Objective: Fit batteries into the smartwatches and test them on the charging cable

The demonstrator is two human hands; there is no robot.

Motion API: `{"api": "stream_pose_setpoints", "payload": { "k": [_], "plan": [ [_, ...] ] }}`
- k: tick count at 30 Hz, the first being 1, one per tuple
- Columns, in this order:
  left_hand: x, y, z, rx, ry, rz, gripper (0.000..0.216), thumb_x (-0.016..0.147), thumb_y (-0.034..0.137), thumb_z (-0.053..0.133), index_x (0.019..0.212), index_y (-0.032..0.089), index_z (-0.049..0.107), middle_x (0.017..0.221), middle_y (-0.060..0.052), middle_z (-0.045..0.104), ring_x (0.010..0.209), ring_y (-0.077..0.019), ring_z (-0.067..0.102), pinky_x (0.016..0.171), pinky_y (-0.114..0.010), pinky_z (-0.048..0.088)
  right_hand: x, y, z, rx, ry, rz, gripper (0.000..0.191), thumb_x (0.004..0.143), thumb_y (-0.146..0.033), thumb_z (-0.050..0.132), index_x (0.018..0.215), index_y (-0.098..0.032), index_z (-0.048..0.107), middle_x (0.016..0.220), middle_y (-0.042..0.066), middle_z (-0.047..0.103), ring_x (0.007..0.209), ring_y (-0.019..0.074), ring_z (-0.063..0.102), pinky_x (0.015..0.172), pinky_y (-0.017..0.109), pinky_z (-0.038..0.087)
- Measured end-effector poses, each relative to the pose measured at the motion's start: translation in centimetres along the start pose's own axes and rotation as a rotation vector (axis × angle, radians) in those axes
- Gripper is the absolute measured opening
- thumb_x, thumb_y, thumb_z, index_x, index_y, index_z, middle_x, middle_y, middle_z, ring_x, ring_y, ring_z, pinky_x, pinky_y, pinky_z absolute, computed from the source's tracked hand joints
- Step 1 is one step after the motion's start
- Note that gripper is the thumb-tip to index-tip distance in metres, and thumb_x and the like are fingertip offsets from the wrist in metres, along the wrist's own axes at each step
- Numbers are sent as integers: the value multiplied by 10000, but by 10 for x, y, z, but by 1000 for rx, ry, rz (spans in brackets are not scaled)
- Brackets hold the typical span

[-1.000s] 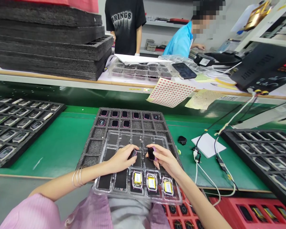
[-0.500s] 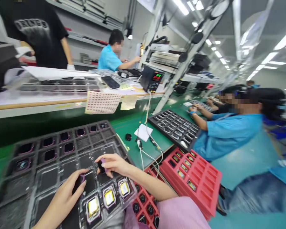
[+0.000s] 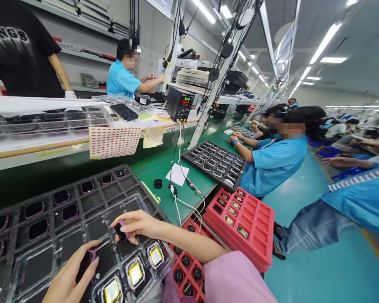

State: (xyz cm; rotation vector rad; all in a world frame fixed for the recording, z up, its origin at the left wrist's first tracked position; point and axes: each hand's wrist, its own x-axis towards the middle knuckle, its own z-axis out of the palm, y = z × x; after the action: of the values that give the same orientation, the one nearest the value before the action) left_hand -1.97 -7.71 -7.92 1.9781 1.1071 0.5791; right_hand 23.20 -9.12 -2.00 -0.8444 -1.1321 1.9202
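My left hand (image 3: 74, 271) is closed round a dark smartwatch case with a purple edge (image 3: 92, 255), mostly covered by the fingers. Between the thumb and fingers of my right hand (image 3: 137, 225) is another purple-edged smartwatch case (image 3: 122, 229), tilted on its side. Both hands are over a clear plastic tray (image 3: 34, 263). Along its near side lie several open watch bodies with yellow-edged silver batteries (image 3: 135, 273). Under and behind it, a black foam tray (image 3: 91, 201) holds several purple-rimmed smartwatches (image 3: 62, 197), screens up.
Right of my arm stand stacked red trays (image 3: 255, 223); another red tray with round parts (image 3: 185, 261) is below. A white cable (image 3: 178, 206), white pad (image 3: 177, 174) and small black piece (image 3: 158, 183) lie on the green bench. A co-worker in blue (image 3: 271, 160) sits beyond a black tray (image 3: 214, 162).
The view has swung right, so the bench and trays appear shifted left. Both hands keep their grips on the watch cases, with little change in pose.
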Motion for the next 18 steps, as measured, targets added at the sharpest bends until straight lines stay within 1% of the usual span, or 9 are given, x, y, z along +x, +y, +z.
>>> {"api": "stream_pose_setpoints", "payload": {
  "k": [2, 4, 7, 9, 13, 18],
  "plan": [
    [-2, 5, -1, -5, -13, -7, 396, 876, 465, 435, 1223, 279, 482, 1257, 2, 589, 1198, -233, 527, 1026, -396, 427, 0, 0, 0, 1, -3, -14, 457, 742, -310, 737, 1139, -115, 621, 680, 1, 580, 455, 35, 421, 455, 170, 348],
    [-2, 9, -2, 4, -25, -1, 388, 886, 453, 427, 1227, 273, 468, 1254, -12, 589, 1197, -235, 527, 1026, -401, 424, 0, 0, -1, -3, -8, -22, 450, 750, -314, 729, 1137, -115, 617, 690, 9, 597, 458, 43, 451, 454, 171, 362],
    [-2, 13, -3, 32, 2, 22, 384, 880, 445, 440, 1218, 264, 467, 1229, -31, 602, 1165, -241, 550, 991, -400, 451, 2, 2, -2, -9, -4, -7, 450, 751, -338, 720, 1132, -127, 605, 781, 42, 645, 474, 58, 499, 467, 185, 405],
    [-1, 17, -4, 46, 27, 49, 377, 874, 433, 447, 1204, 254, 477, 1215, -39, 607, 1136, -240, 566, 971, -396, 461, 3, 2, -3, -7, 14, 6, 452, 743, -347, 719, 1125, -135, 601, 814, 51, 657, 460, 55, 502, 464, 189, 418],
    [2, 28, -7, 42, 39, 88, 328, 877, 360, 434, 1174, 234, 495, 1174, -53, 617, 1086, -225, 584, 947, -381, 463, 7, 1, -2, -11, 49, 9, 425, 756, -334, 698, 1120, -141, 597, 817, 55, 661, 436, 51, 493, 429, 176, 397],
    [6, 40, -15, 24, 41, 91, 305, 856, 252, 450, 1157, 222, 493, 1150, -67, 612, 1063, -219, 578, 935, -379, 457, 12, -2, -2, -45, 69, 5, 407, 785, -319, 671, 1137, -138, 577, 829, 73, 662, 479, 73, 494, 428, 182, 398]
  ]
}}
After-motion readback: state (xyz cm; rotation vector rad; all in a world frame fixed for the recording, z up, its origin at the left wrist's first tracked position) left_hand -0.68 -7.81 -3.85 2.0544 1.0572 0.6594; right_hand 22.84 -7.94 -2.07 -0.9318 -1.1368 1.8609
